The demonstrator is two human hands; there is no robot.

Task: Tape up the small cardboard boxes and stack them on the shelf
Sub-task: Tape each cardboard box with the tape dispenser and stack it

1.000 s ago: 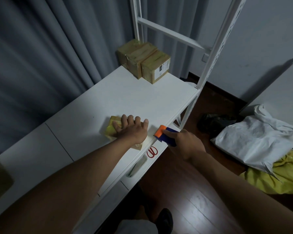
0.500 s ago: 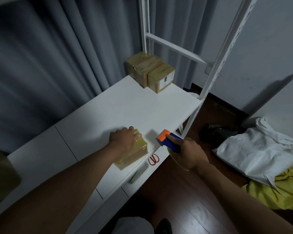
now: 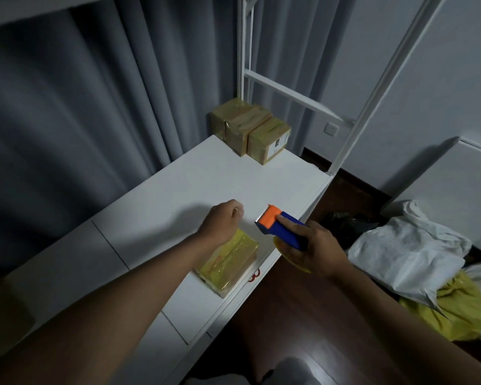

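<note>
A small cardboard box (image 3: 228, 263) covered in yellowish tape lies at the front edge of the white shelf board (image 3: 220, 179). My left hand (image 3: 222, 222) hovers over the box's far end with its fingers curled; I see nothing in it. My right hand (image 3: 317, 250) grips a blue and orange tape dispenser (image 3: 274, 225) just right of the left hand, its orange head pointing toward the shelf. Three taped brown boxes (image 3: 250, 130) stand together at the far end of the shelf, beside the white upright.
Red scissor handles (image 3: 254, 275) peek out beside the box at the shelf's front edge. White frame posts (image 3: 372, 95) rise at the far end. On the dark wooden floor to the right lie a white bag (image 3: 406, 254) and a yellow one (image 3: 450, 309). Grey curtains hang behind.
My left hand has let go of the taped box and lifted off it with curled fingers. The box lies nearer the front edge. The right hand still grips the dispenser, slightly higher.
</note>
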